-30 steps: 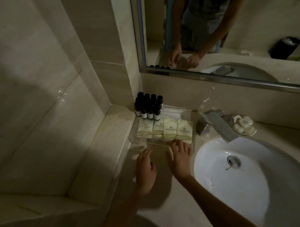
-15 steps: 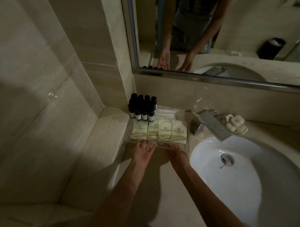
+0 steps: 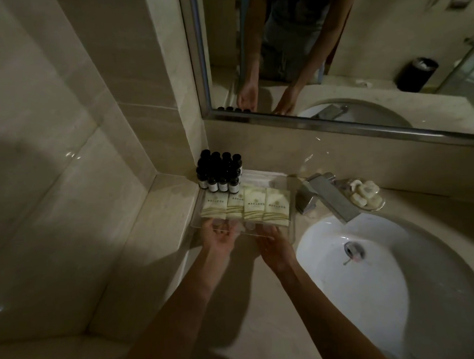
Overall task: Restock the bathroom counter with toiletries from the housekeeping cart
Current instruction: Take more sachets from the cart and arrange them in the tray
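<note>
Fingers [image 3: 215,227] seemingly under clear tray [image 3: 262,177] on dim marble counter [image 3: 261,302].

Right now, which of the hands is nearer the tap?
The right. The right hand is at the clear tray's front edge toward the tap; the left hand is farther left along that edge.

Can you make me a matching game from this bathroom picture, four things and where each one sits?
Things: 1 dark bottles; 2 pale packets; 3 white soaps; 4 tap
Places: A in the small dish; B over the basin's edge; C standing at the clear tray's back left; D lying in a row in the tray
Pairs: 1-C, 2-D, 3-A, 4-B
</note>
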The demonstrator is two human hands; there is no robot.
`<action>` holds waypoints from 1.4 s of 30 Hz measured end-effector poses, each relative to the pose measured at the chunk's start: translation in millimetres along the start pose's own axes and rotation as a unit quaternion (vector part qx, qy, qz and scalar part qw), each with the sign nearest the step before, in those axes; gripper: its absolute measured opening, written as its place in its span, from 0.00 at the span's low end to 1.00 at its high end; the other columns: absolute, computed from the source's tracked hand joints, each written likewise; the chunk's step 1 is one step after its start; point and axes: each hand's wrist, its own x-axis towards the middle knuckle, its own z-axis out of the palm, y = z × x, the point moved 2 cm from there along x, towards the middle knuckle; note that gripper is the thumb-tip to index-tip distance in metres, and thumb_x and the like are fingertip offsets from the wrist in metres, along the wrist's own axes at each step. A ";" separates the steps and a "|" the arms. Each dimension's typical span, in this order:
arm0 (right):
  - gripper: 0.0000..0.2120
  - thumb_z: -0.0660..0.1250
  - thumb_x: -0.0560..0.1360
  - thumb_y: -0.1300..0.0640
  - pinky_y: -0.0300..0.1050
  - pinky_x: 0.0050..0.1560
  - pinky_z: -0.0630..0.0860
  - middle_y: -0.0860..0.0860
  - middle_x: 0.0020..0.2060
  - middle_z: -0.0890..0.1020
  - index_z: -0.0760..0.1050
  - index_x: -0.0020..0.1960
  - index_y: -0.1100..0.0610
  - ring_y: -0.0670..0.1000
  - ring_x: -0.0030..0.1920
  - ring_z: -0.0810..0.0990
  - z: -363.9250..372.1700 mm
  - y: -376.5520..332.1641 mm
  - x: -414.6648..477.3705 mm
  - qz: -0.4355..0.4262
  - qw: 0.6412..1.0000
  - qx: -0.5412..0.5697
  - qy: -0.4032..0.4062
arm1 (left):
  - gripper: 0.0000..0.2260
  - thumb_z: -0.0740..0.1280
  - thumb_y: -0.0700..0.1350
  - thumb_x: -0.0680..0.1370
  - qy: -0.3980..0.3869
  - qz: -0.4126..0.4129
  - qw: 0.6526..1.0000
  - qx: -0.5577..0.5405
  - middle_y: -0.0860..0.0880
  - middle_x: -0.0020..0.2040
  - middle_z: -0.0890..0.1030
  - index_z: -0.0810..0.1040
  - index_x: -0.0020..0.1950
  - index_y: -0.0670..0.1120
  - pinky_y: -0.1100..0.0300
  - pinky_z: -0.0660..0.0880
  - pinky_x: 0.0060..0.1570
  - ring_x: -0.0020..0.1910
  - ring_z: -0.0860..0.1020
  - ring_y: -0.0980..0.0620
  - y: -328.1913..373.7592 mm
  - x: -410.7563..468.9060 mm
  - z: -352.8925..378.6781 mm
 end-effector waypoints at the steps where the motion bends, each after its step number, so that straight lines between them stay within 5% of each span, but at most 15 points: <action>1: 0.39 0.86 0.47 0.54 0.42 0.44 0.81 0.53 0.41 0.83 0.74 0.54 0.58 0.50 0.42 0.83 -0.2 0.1 1.6 -0.005 1.000 0.011 -0.012 | 0.06 0.59 0.38 0.78 -0.002 0.006 1.000 -0.014 0.44 0.42 0.76 0.74 0.44 0.41 0.46 0.71 0.63 0.44 0.76 0.45 1.7 -3.7 1.7; 6: 0.37 0.85 0.54 0.55 0.46 0.54 0.78 0.54 0.50 0.78 0.73 0.59 0.56 0.53 0.52 0.78 -9.4 3.5 10.3 0.042 0.996 0.081 0.005 | 0.08 0.58 0.42 0.79 -0.004 -0.001 0.999 -0.041 0.44 0.42 0.75 0.75 0.46 0.42 0.49 0.67 0.65 0.42 0.74 0.46 4.3 -18.2 6.8; 11: 0.30 0.78 0.61 0.63 0.49 0.61 0.75 0.56 0.49 0.77 0.74 0.61 0.58 0.54 0.57 0.75 -6.7 -0.1 7.2 0.079 0.981 0.130 0.123 | 0.09 0.60 0.45 0.79 -0.006 -0.002 1.000 -0.025 0.41 0.49 0.76 0.76 0.49 0.42 0.46 0.71 0.61 0.47 0.75 0.44 13.6 -11.9 2.4; 15: 0.17 0.67 0.68 0.61 0.50 0.53 0.78 0.58 0.50 0.78 0.74 0.57 0.61 0.56 0.53 0.79 -0.1 -1.9 3.0 0.081 0.976 0.144 0.144 | 0.13 0.60 0.45 0.80 -0.020 -0.005 1.000 0.005 0.40 0.52 0.76 0.73 0.62 0.41 0.43 0.70 0.61 0.51 0.76 0.41 13.1 -6.4 -5.1; 19: 0.05 0.61 0.77 0.60 0.42 0.41 0.81 0.54 0.38 0.79 0.74 0.47 0.60 0.51 0.39 0.80 0.2 -1.4 -2.5 0.088 0.982 0.089 0.143 | 0.17 0.57 0.45 0.81 -0.033 0.014 0.996 0.081 0.41 0.62 0.76 0.69 0.68 0.40 0.48 0.67 0.65 0.58 0.76 0.43 5.9 -19.2 -5.7; 21: 0.08 0.58 0.80 0.61 0.42 0.42 0.81 0.54 0.38 0.78 0.75 0.49 0.61 0.51 0.41 0.78 -2.0 0.7 -10.1 0.093 0.980 0.072 0.162 | 0.17 0.55 0.45 0.82 -0.036 0.021 0.990 0.134 0.40 0.68 0.72 0.68 0.69 0.40 0.47 0.65 0.68 0.67 0.71 0.42 -0.4 -27.4 -9.3; 25: 0.19 0.54 0.82 0.62 0.47 0.51 0.77 0.56 0.49 0.79 0.65 0.72 0.62 0.53 0.47 0.81 -4.1 -0.1 -33.0 0.099 0.980 0.066 0.157 | 0.18 0.52 0.46 0.84 -0.034 0.057 0.968 0.240 0.39 0.71 0.70 0.64 0.73 0.41 0.47 0.64 0.69 0.69 0.69 0.40 -14.1 -42.8 -26.4; 28: 0.20 0.56 0.82 0.62 0.47 0.64 0.69 0.56 0.66 0.74 0.64 0.73 0.60 0.54 0.66 0.74 -10.4 -4.9 -51.5 0.110 0.982 0.046 0.147 | 0.18 0.53 0.45 0.84 -0.024 0.071 0.961 0.265 0.40 0.70 0.70 0.64 0.73 0.41 0.47 0.63 0.71 0.69 0.69 0.40 -21.6 -59.2 -40.4; 30: 0.20 0.55 0.81 0.63 0.47 0.68 0.64 0.55 0.70 0.71 0.64 0.73 0.59 0.54 0.70 0.69 -17.4 -6.9 -63.7 0.117 0.983 0.023 0.137 | 0.18 0.52 0.46 0.84 -0.016 0.089 0.958 0.274 0.40 0.70 0.71 0.65 0.72 0.41 0.49 0.64 0.70 0.69 0.69 0.41 -26.8 -73.9 -53.2; 38: 0.21 0.58 0.80 0.66 0.47 0.67 0.66 0.56 0.67 0.73 0.65 0.72 0.59 0.55 0.62 0.75 -34.4 -12.7 -115.9 0.177 0.980 -0.054 0.074 | 0.17 0.55 0.48 0.82 0.007 0.207 0.930 0.305 0.43 0.65 0.76 0.71 0.68 0.43 0.55 0.69 0.59 0.60 0.75 0.46 -61.0 -157.9 -115.4; 42: 0.18 0.57 0.79 0.66 0.45 0.56 0.73 0.54 0.54 0.79 0.68 0.69 0.59 0.52 0.51 0.78 -35.9 -11.1 -149.8 0.204 0.975 -0.084 0.013 | 0.15 0.52 0.44 0.84 0.025 0.244 0.930 0.274 0.40 0.67 0.74 0.70 0.68 0.42 0.52 0.68 0.61 0.62 0.74 0.43 -76.3 -197.4 -149.2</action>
